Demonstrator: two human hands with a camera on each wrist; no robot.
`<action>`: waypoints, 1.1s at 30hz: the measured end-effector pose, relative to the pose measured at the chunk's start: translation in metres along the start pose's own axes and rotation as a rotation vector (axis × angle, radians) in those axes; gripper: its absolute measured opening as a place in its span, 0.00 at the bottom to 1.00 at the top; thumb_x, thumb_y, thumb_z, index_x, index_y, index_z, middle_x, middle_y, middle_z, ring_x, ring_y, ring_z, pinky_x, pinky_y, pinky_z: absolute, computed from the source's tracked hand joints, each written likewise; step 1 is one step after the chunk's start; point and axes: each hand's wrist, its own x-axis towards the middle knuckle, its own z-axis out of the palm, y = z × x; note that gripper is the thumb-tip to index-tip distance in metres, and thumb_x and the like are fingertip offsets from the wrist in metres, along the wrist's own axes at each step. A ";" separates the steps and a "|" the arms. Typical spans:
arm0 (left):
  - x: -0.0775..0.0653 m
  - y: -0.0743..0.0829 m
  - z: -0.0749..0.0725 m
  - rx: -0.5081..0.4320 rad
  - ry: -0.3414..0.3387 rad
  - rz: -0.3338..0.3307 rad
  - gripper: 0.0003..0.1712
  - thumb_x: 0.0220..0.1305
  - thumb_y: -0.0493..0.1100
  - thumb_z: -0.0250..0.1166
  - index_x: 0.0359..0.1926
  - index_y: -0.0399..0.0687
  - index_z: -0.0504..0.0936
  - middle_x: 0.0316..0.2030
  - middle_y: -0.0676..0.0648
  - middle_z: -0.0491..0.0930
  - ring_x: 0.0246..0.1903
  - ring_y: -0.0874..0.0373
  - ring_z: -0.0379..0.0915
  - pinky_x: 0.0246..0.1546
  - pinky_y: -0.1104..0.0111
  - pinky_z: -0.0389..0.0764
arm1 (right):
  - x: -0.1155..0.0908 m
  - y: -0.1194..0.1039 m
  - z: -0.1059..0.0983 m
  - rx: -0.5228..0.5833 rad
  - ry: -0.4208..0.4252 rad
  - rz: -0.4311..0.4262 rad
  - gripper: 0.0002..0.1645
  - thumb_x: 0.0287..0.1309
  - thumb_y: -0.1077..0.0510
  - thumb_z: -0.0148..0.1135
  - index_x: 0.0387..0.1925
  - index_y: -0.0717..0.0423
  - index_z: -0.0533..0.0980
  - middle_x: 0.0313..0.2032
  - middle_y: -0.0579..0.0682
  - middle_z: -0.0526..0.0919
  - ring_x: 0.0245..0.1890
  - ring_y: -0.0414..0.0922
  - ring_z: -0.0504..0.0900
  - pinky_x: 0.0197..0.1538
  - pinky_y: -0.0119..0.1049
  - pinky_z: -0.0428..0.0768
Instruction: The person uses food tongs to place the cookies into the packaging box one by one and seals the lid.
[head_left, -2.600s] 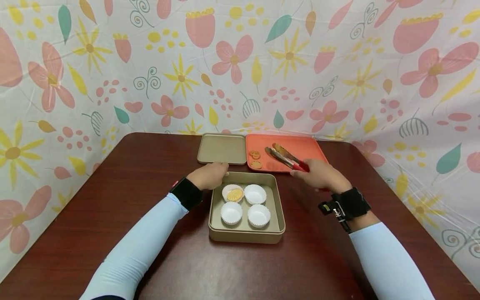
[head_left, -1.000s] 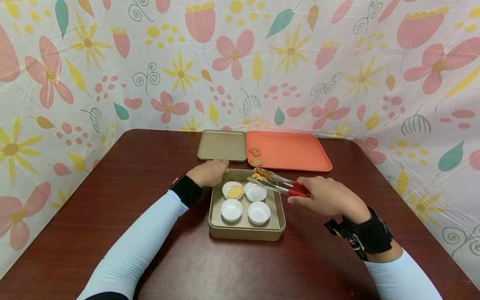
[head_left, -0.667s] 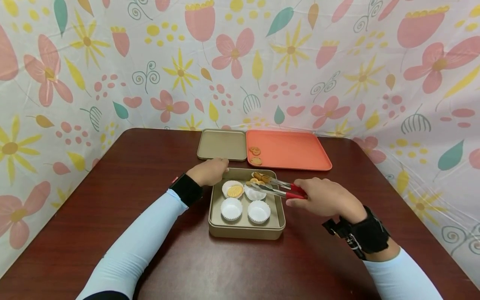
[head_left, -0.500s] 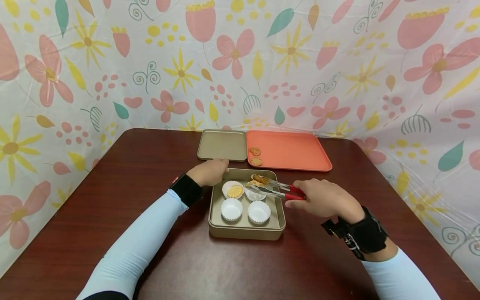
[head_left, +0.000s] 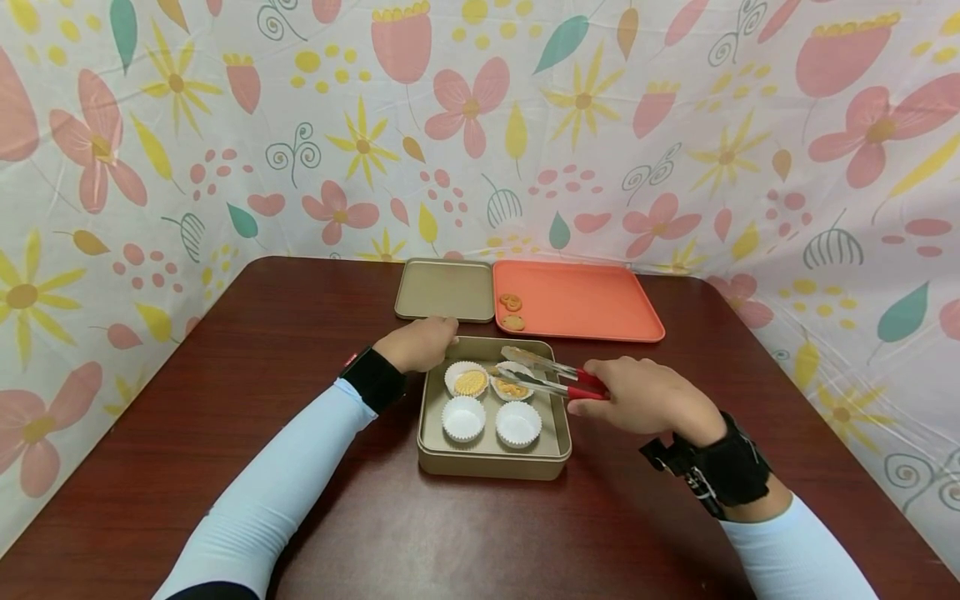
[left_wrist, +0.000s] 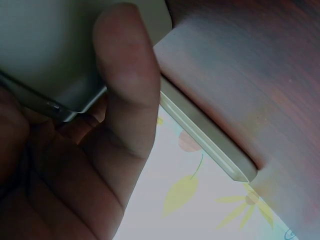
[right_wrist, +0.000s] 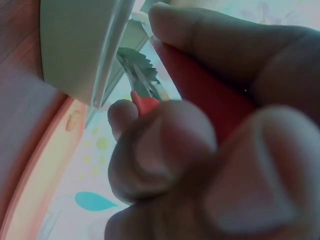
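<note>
A square gold tin [head_left: 495, 467] holds several white paper cups. At its back left corner my left hand [head_left: 418, 343] grips the rim, thumb on one side of the wall in the left wrist view. My right hand [head_left: 648, 396] holds red-handled metal tongs [head_left: 588, 393], whose arms stand spread over the back right cup. Golden cookies [head_left: 512, 390] lie in that cup, partly hidden by the lower arm. The back left cup contains a ridged yellow cookie [head_left: 471, 382]. Nothing lies in the front left cup [head_left: 462, 419] or the front right cup [head_left: 518, 425].
Behind the tin, an orange tray [head_left: 585, 300] bears a pretzel-shaped cookie [head_left: 511, 302] and a round cookie [head_left: 513, 322] at its left edge. Left of the tray lies a flat gold lid [head_left: 445, 290]. A floral curtain [head_left: 465, 125] hangs behind the dark table [head_left: 315, 333].
The tongs have come from the orange tray to the tin with cookies between their tips. Their arms have since spread, and the cookies now lie in the back right cup. The left hand stays put.
</note>
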 end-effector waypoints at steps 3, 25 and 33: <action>0.000 0.000 0.000 -0.002 -0.002 0.000 0.10 0.81 0.40 0.50 0.49 0.38 0.74 0.43 0.42 0.78 0.47 0.51 0.76 0.49 0.60 0.77 | 0.000 -0.001 -0.001 0.001 0.008 -0.006 0.27 0.66 0.32 0.62 0.45 0.50 0.74 0.23 0.45 0.71 0.21 0.42 0.70 0.27 0.38 0.67; -0.002 0.001 0.000 -0.020 -0.009 -0.014 0.08 0.80 0.38 0.52 0.50 0.38 0.73 0.44 0.41 0.78 0.47 0.50 0.76 0.49 0.60 0.77 | 0.012 -0.002 -0.009 0.008 0.198 -0.073 0.25 0.65 0.37 0.67 0.31 0.51 0.68 0.21 0.46 0.65 0.20 0.41 0.63 0.27 0.37 0.62; -0.001 0.002 0.000 -0.032 -0.017 -0.008 0.08 0.80 0.37 0.52 0.52 0.37 0.74 0.48 0.40 0.79 0.49 0.50 0.76 0.50 0.60 0.76 | 0.032 0.003 -0.016 0.054 0.196 -0.025 0.27 0.67 0.36 0.64 0.34 0.54 0.67 0.22 0.48 0.66 0.22 0.44 0.66 0.28 0.38 0.62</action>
